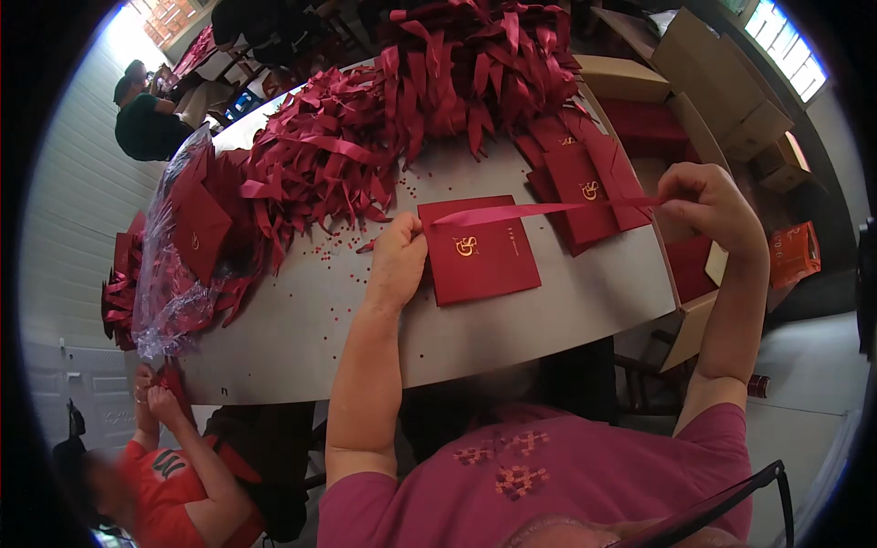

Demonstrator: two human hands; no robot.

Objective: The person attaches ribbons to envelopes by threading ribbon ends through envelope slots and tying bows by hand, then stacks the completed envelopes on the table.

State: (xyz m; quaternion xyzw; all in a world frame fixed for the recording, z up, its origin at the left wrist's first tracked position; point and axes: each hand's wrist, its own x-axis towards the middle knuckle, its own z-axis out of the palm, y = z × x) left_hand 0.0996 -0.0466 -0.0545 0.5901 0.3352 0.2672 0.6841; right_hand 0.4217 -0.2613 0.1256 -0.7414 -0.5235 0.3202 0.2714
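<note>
A dark red paper bag (484, 265) with gold lettering lies flat on the table in front of me. My left hand (399, 260) grips its left edge, thumb on top. From near that hand a red ribbon (539, 210) stretches across the bag's upper part to the right. My right hand (705, 203) pinches the ribbon's far end, raised beyond the right side of the table. Under the taut ribbon, a stack of similar red bags (585, 183) lies at the right. The fingers of my left hand are partly hidden beneath the bag.
Heaped ribbons (320, 146) and a hanging bundle of ribbons (475, 73) cover the table's far side. A clear plastic bag (174, 274) with red bags stands left. Small red dots litter the tabletop (365, 356). Cardboard boxes (722, 82) stand right; a co-worker (196, 484) sits lower left.
</note>
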